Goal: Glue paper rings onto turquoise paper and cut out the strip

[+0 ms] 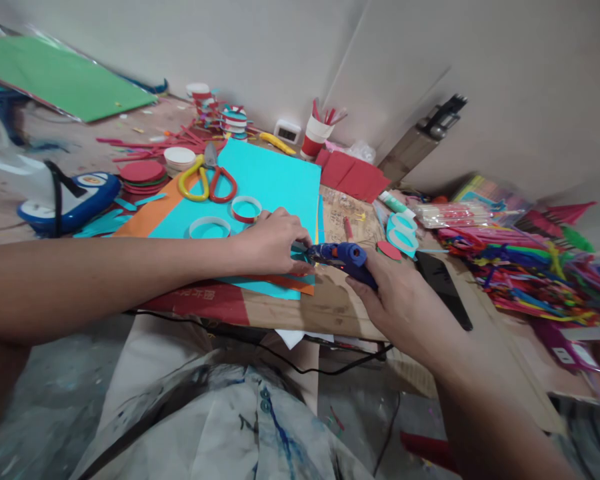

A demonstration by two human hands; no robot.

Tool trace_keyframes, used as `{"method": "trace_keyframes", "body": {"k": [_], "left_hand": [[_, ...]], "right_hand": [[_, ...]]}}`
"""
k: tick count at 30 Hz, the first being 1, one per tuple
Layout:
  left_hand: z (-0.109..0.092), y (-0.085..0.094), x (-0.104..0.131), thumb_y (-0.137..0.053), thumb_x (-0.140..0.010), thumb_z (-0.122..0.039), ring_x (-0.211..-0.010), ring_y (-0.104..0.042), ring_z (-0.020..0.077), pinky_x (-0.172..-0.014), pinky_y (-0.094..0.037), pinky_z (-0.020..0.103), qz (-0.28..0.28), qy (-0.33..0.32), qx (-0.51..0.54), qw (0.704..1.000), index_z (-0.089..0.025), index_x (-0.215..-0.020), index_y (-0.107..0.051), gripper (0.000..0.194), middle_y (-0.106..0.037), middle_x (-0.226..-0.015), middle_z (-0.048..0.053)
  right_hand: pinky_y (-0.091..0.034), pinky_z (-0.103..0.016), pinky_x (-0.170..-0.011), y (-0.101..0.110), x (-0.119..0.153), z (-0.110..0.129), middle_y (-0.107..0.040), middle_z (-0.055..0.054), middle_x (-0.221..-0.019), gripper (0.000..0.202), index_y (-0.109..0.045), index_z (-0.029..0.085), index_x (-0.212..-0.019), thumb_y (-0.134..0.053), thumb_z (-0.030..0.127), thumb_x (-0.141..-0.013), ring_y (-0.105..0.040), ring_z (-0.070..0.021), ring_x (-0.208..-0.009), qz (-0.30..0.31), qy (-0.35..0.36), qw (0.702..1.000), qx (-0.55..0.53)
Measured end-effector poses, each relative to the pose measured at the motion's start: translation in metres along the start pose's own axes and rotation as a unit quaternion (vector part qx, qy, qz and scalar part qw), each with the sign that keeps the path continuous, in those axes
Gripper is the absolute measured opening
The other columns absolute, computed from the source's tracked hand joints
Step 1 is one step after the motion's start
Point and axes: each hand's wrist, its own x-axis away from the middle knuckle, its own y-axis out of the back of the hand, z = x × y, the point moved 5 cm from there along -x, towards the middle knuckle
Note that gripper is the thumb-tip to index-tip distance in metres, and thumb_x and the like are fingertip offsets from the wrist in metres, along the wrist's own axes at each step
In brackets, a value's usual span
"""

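My right hand is wrapped round a blue hot glue gun, its nozzle pointing left. The nozzle meets the fingertips of my left hand, which are closed on a small teal and red paper piece, mostly hidden by the fingers. Beneath my left hand lies a sheet of turquoise paper, with orange paper under it. Just beyond my left wrist stand a white-edged paper ring and a red and white ring. Scissors with yellow and red handles rest on the sheet.
Red paper squares, a glue stick and turquoise paper rings lie beyond my right hand. A dark phone sits beside my right wrist. Pipe cleaners heap at right. A black cable hangs along the front edge.
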Motion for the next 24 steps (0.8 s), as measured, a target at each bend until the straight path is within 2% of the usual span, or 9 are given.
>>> {"method": "trace_keyframes", "body": {"k": [4,9,16,24], "left_hand": [[0.0001,-0.0001,0.0002,-0.068,-0.085,-0.059,-0.116,-0.054,0.0349,-0.095,-0.041,0.046,0.003,0.004,-0.006,1.0,-0.025,-0.115,-0.076,0.046,-0.07,-0.114,0.011],[0.0003,-0.0004,0.0003,-0.069,-0.085,-0.057,-0.118,-0.053,0.0352,-0.096,-0.04,0.047,-0.003,0.001,0.003,1.0,-0.026,-0.116,-0.077,0.044,-0.069,-0.115,0.011],[0.0013,-0.0009,0.0002,-0.069,-0.084,-0.06,-0.117,-0.053,0.035,-0.096,-0.04,0.046,-0.003,0.003,-0.002,1.0,-0.024,-0.117,-0.076,0.049,-0.069,-0.116,0.012],[0.0018,-0.0018,0.0004,-0.069,-0.085,-0.056,-0.119,-0.053,0.0337,-0.097,-0.039,0.046,-0.005,-0.001,0.012,1.0,-0.026,-0.113,-0.077,0.042,-0.069,-0.117,0.01]], "right_hand": [[-0.042,-0.032,-0.067,0.0016,0.001,0.0036,-0.071,-0.01,-0.092,0.014,-0.058,0.019,-0.105,-0.047,0.018,-0.097,-0.065,-0.0238,-0.08,-0.003,0.013,1.0,0.011],[-0.04,-0.032,-0.063,0.0084,0.0063,0.0039,-0.07,-0.01,-0.088,0.01,-0.057,0.02,-0.101,-0.049,0.022,-0.096,-0.064,-0.0245,-0.077,-0.005,0.006,0.999,0.042],[-0.041,-0.031,-0.063,0.0005,0.0028,0.0025,-0.071,-0.009,-0.091,0.012,-0.057,0.02,-0.104,-0.047,0.021,-0.098,-0.064,-0.0232,-0.077,-0.005,0.009,1.0,0.013],[-0.04,-0.032,-0.062,0.0074,0.0078,0.0031,-0.07,-0.011,-0.09,0.01,-0.057,0.019,-0.098,-0.047,0.023,-0.096,-0.063,-0.0248,-0.077,0.005,-0.007,0.999,0.048]]}}
